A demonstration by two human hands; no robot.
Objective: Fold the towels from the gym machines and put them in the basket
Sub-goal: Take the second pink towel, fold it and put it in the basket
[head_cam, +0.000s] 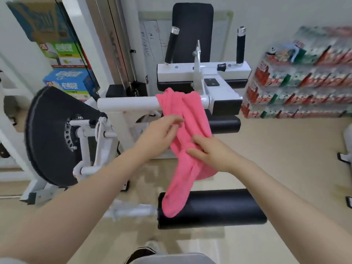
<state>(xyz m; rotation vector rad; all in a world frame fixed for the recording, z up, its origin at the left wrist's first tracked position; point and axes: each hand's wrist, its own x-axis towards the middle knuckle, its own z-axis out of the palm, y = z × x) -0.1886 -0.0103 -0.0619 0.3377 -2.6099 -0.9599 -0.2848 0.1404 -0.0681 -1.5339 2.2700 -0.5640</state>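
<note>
Pink towel over white bar (both hands on it).

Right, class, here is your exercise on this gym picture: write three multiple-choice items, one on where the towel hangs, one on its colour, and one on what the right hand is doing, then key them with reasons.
1. Where does the towel hang?
A. over the white bar of the machine
B. on the black backrest
C. on the floor

2. What colour is the towel?
A. blue
B. pink
C. white

3. What is the right hand doing?
A. hanging idle at the side
B. gripping a black handle
C. holding the towel's middle

Key: 1 A, its top end is draped over the white bar while its lower end hangs in front of the black roller pad. 2 B, the cloth is plainly pink throughout. 3 C, its fingers curl into the cloth partway down, while the left hand reaches toward the towel's edge.
</note>
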